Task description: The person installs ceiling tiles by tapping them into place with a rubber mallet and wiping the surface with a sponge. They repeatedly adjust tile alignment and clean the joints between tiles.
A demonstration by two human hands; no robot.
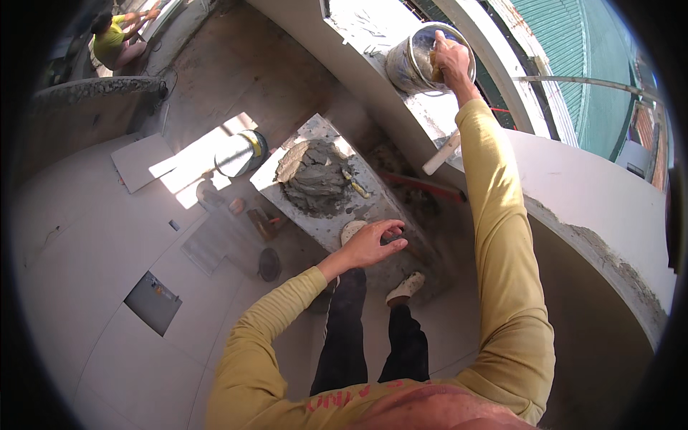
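Note:
My right hand (450,59) reaches into a stained white bucket (405,66) on the wall ledge. Its fingers close on a yellow-brown, sponge-like piece (436,70), partly hidden by the hand and the bucket's rim. Lower down, my left hand (369,244) hovers over the near part of a mortar-smeared board (326,129). Its fingers are loosely curved, with a gap before the thumb; the dark patch in that gap is unclear. Beyond it, a heap of wet grey mortar (315,175) lies on the board, a yellow-handled tool (358,188) at its right side.
A wooden-handled tool (442,153) rests by the ledge, above a red bar (423,186). Left of the board stand another bucket (236,154) and a loose tile (142,162). A square opening (153,303) breaks the tiled floor. Another person (111,43) works at the far left.

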